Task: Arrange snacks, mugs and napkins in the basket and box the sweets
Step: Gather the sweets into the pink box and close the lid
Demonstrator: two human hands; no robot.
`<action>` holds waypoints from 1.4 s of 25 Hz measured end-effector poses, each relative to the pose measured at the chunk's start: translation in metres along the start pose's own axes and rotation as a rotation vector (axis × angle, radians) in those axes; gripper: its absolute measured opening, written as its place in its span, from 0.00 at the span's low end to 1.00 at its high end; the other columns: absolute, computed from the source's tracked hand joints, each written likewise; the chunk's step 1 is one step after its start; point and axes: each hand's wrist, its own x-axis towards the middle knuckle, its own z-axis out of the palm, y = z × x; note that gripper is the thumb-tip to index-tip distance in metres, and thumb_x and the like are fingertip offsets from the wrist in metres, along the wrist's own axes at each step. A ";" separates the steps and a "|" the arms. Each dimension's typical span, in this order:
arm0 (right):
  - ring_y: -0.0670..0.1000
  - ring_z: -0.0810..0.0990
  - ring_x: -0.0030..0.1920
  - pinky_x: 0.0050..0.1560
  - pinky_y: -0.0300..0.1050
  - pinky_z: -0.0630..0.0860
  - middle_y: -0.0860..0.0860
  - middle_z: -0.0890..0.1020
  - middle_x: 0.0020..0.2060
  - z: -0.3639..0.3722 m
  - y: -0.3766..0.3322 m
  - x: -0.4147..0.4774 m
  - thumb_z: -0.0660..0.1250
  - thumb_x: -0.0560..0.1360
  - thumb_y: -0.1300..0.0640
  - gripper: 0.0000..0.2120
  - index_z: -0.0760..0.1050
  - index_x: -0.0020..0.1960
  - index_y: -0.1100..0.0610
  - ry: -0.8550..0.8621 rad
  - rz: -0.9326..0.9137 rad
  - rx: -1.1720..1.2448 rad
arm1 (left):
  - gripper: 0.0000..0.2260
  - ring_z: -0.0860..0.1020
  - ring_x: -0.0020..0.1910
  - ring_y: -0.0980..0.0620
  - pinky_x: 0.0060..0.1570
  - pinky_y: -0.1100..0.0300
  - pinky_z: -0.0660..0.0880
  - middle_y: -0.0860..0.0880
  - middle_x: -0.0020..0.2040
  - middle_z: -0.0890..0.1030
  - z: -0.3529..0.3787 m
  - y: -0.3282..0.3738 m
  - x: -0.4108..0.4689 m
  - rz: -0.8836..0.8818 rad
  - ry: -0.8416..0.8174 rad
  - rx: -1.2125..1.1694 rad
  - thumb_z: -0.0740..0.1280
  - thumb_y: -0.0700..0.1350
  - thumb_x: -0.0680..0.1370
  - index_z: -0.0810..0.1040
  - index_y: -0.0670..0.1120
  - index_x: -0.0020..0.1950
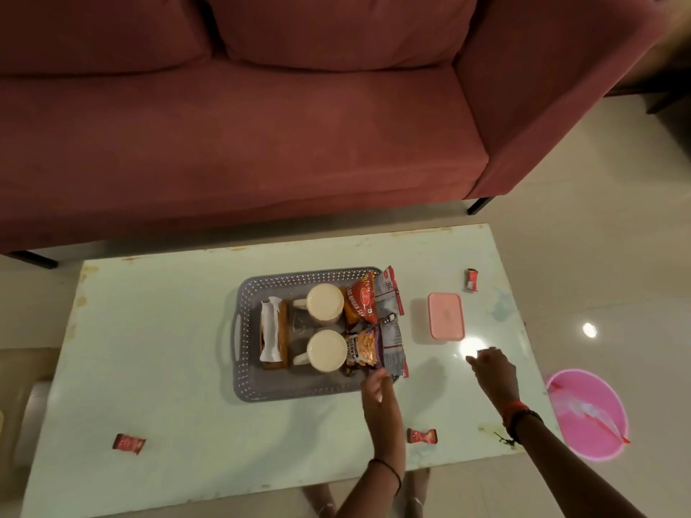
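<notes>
A grey perforated basket [246,386] sits mid-table. Inside it are two white mugs [324,301] [326,349], a napkin holder with white napkins [273,332] on the left, and several snack packets [364,349] along the right side. My left hand [377,386] hovers at the basket's near right corner, fingers loose, holding nothing that I can see. My right hand [491,366] reaches out open, just below the closed pink-lidded box [445,321]. Three red wrapped sweets lie loose on the table: far right [472,280], near my left forearm [422,436], and near left [129,443].
The pale table [149,330] stands in front of a maroon sofa [261,125]. A pink tub [587,416] stands on the floor past the table's right edge. A bright light reflection [472,345] lies beside my right hand.
</notes>
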 end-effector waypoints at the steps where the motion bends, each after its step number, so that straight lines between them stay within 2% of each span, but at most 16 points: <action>1: 0.63 0.79 0.48 0.42 0.44 0.68 0.57 0.76 0.36 -0.005 0.001 0.008 0.66 0.75 0.60 0.09 0.73 0.40 0.66 0.001 -0.021 -0.043 | 0.08 0.76 0.54 0.48 0.50 0.60 0.72 0.43 0.56 0.78 0.014 -0.005 0.002 -0.055 -0.065 -0.014 0.60 0.41 0.79 0.74 0.43 0.57; 3: 0.64 0.79 0.49 0.46 0.49 0.72 0.63 0.80 0.41 -0.012 0.001 0.027 0.67 0.74 0.60 0.10 0.72 0.39 0.66 0.011 -0.043 -0.072 | 0.08 0.77 0.52 0.47 0.46 0.58 0.72 0.43 0.53 0.77 0.045 -0.012 0.010 -0.181 -0.188 -0.024 0.59 0.43 0.80 0.73 0.43 0.57; 5: 0.63 0.80 0.48 0.46 0.50 0.74 0.64 0.82 0.43 -0.017 0.000 0.047 0.67 0.74 0.62 0.07 0.74 0.43 0.67 0.028 -0.087 -0.028 | 0.14 0.76 0.51 0.47 0.42 0.61 0.71 0.43 0.53 0.76 0.076 -0.017 0.022 -0.281 -0.252 0.005 0.58 0.46 0.80 0.70 0.40 0.61; 7: 0.64 0.81 0.49 0.47 0.52 0.76 0.64 0.82 0.45 -0.018 -0.007 0.067 0.64 0.74 0.66 0.04 0.75 0.46 0.67 0.031 -0.154 0.037 | 0.16 0.75 0.49 0.49 0.41 0.63 0.70 0.44 0.51 0.75 0.101 -0.020 0.037 -0.332 -0.251 0.007 0.56 0.47 0.81 0.69 0.40 0.64; 9: 0.64 0.79 0.56 0.57 0.54 0.75 0.65 0.80 0.54 -0.016 -0.017 0.089 0.65 0.75 0.65 0.11 0.75 0.56 0.67 -0.033 -0.240 0.014 | 0.14 0.74 0.42 0.52 0.40 0.62 0.70 0.47 0.44 0.74 0.120 -0.023 0.052 -0.333 -0.208 0.011 0.55 0.48 0.81 0.69 0.42 0.63; 10: 0.63 0.76 0.61 0.62 0.54 0.72 0.64 0.77 0.60 -0.015 -0.024 0.097 0.66 0.75 0.62 0.18 0.71 0.63 0.67 -0.092 -0.274 -0.024 | 0.14 0.74 0.42 0.53 0.42 0.61 0.71 0.48 0.43 0.74 0.127 -0.025 0.059 -0.324 -0.192 0.034 0.54 0.49 0.81 0.69 0.43 0.63; 11: 0.63 0.73 0.65 0.66 0.54 0.69 0.64 0.74 0.64 -0.013 -0.031 0.104 0.66 0.76 0.60 0.24 0.66 0.69 0.66 -0.148 -0.297 -0.065 | 0.16 0.75 0.45 0.51 0.47 0.58 0.73 0.47 0.46 0.75 0.133 -0.027 0.066 -0.304 -0.179 0.074 0.55 0.50 0.81 0.68 0.43 0.64; 13: 0.63 0.70 0.67 0.67 0.53 0.67 0.64 0.70 0.66 -0.008 -0.042 0.118 0.68 0.75 0.58 0.31 0.59 0.73 0.66 -0.221 -0.342 -0.144 | 0.21 0.75 0.60 0.45 0.63 0.52 0.71 0.43 0.62 0.74 0.143 -0.034 0.080 -0.257 -0.159 0.156 0.55 0.52 0.81 0.65 0.44 0.70; 15: 0.63 0.71 0.66 0.67 0.52 0.68 0.64 0.70 0.65 -0.004 -0.048 0.126 0.70 0.73 0.60 0.32 0.60 0.72 0.66 -0.253 -0.403 -0.255 | 0.22 0.74 0.64 0.43 0.65 0.52 0.70 0.42 0.70 0.70 0.148 -0.037 0.088 -0.270 -0.154 0.143 0.54 0.53 0.81 0.61 0.48 0.73; 19: 0.61 0.75 0.59 0.61 0.52 0.73 0.62 0.72 0.61 -0.002 -0.052 0.132 0.73 0.70 0.62 0.25 0.69 0.63 0.67 -0.224 -0.482 -0.392 | 0.22 0.76 0.58 0.46 0.64 0.53 0.69 0.41 0.61 0.75 0.156 -0.040 0.095 -0.322 -0.149 0.013 0.53 0.53 0.81 0.61 0.48 0.73; 22: 0.60 0.75 0.58 0.59 0.51 0.75 0.61 0.72 0.59 -0.004 -0.057 0.131 0.75 0.68 0.62 0.24 0.70 0.59 0.67 -0.191 -0.526 -0.445 | 0.20 0.76 0.60 0.46 0.63 0.54 0.69 0.41 0.62 0.76 0.161 -0.039 0.100 -0.326 -0.125 0.012 0.52 0.53 0.81 0.66 0.46 0.70; 27: 0.61 0.73 0.58 0.59 0.52 0.73 0.63 0.74 0.57 -0.013 -0.061 0.137 0.74 0.69 0.58 0.26 0.69 0.60 0.69 -0.249 -0.575 -0.558 | 0.20 0.75 0.62 0.43 0.60 0.54 0.71 0.39 0.64 0.76 0.166 -0.042 0.101 -0.334 -0.069 0.006 0.53 0.53 0.81 0.68 0.44 0.69; 29: 0.63 0.75 0.58 0.58 0.52 0.74 0.65 0.75 0.57 -0.013 -0.064 0.140 0.73 0.70 0.61 0.24 0.69 0.60 0.70 -0.264 -0.569 -0.548 | 0.20 0.76 0.61 0.42 0.58 0.53 0.72 0.38 0.63 0.76 0.168 -0.040 0.102 -0.345 -0.030 -0.002 0.54 0.52 0.81 0.69 0.43 0.68; 35: 0.63 0.78 0.54 0.52 0.51 0.75 0.65 0.77 0.54 -0.016 -0.068 0.145 0.71 0.71 0.66 0.16 0.71 0.55 0.68 -0.285 -0.614 -0.569 | 0.20 0.76 0.60 0.41 0.63 0.49 0.72 0.39 0.64 0.75 0.173 -0.045 0.104 -0.404 0.019 -0.086 0.55 0.52 0.80 0.68 0.44 0.69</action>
